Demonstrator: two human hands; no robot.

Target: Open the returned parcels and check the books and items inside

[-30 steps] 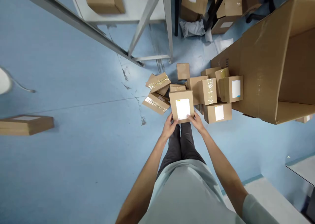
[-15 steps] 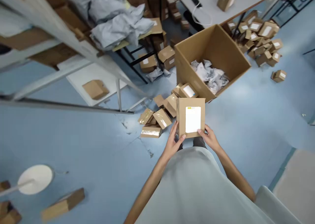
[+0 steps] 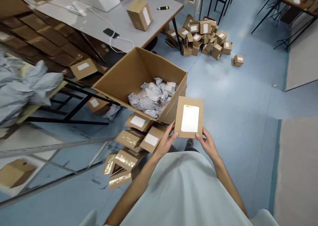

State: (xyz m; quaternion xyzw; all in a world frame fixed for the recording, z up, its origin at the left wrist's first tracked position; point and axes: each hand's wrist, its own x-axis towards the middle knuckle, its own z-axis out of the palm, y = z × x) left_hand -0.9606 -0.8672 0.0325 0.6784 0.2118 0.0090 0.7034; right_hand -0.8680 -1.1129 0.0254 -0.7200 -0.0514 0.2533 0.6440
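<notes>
I hold a small brown cardboard box with a white label on top, in front of my chest. My left hand grips its lower left edge, fingers closed on it. My right hand grips its lower right corner in the same way. To the left of the held box, several similar small boxes lie in a heap on the blue floor. Just beyond stands a large open carton with crumpled grey bags inside.
A grey table at the back carries a small box, a phone with cable and a yellow marker. Another pile of small boxes sits on the floor beyond. Metal shelf rails run at lower left.
My view has swung to the right and upward, from the floor heap toward the open carton and the table. The box has stayed in both hands and risen from near the floor.
</notes>
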